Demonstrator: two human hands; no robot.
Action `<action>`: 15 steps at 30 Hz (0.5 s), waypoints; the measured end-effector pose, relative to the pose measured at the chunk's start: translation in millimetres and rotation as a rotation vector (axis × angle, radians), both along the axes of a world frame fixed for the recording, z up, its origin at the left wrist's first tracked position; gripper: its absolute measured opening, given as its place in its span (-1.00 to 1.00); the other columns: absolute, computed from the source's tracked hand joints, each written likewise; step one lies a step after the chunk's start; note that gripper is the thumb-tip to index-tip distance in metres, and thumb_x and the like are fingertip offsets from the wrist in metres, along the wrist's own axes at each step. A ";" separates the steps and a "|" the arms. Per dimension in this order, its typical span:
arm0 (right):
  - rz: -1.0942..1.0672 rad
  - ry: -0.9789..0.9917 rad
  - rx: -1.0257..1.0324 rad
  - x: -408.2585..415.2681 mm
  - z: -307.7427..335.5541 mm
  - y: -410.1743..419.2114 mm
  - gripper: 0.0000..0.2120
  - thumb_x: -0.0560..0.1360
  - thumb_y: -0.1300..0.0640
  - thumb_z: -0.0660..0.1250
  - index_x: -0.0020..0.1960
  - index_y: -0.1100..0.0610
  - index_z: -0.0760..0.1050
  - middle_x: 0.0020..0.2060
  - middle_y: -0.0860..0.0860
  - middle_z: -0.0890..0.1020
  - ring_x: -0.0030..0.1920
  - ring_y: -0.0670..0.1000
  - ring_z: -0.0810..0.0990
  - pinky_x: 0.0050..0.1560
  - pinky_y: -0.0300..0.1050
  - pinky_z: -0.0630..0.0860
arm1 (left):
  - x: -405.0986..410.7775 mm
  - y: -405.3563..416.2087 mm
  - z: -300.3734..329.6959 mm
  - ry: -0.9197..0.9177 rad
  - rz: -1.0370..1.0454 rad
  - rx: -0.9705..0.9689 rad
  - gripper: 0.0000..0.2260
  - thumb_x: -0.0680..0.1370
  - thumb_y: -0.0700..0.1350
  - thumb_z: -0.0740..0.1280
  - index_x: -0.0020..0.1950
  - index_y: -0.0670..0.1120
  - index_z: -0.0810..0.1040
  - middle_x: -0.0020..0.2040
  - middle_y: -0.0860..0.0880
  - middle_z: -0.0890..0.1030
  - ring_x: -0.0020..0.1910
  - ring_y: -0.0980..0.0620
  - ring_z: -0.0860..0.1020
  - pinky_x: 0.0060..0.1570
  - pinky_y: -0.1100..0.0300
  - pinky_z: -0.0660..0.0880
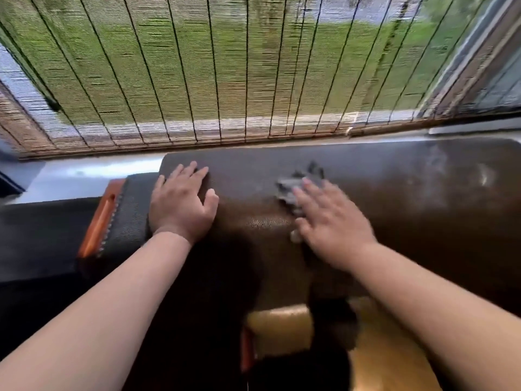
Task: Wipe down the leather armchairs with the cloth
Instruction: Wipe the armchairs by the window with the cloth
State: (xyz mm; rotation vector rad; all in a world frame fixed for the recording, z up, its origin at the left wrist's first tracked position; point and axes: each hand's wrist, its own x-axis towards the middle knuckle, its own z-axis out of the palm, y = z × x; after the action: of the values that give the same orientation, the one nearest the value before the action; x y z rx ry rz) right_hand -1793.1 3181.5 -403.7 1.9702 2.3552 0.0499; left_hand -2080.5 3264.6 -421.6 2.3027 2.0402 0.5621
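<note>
1. The right hand (332, 218) is pressing the grey cloth (296, 184) flat under spread, straight fingers on the armchair (408, 198) top.
2. Unwiped leather is stretching rightward along the back.
3. The left hand (181, 204) is bracing, fingers flat.

Readable text, labels, brands, numbers, signs: none. You have no legible marking on any surface in your view; the picture is motion-blurred, and nothing resolves into letters or digits.
</note>
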 end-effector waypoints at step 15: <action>-0.246 0.055 0.014 79.3 4.0 -3.0 -0.25 0.52 -0.21 -0.15 0.66 0.00 0.20 0.65 0.05 0.23 0.62 0.17 0.18 0.64 0.06 -0.05 | 69.9 -17.8 34.3 0.147 0.043 -0.274 -0.37 0.62 0.32 0.11 0.64 0.07 0.28 0.67 -0.11 0.24 0.66 -0.20 0.15 0.61 -0.29 0.06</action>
State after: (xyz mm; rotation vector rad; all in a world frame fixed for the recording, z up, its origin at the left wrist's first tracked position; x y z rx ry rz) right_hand -1713.9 3178.6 -399.8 2.2794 2.1283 -0.0019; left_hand -2010.6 3246.8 -387.3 2.2013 2.0790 0.1063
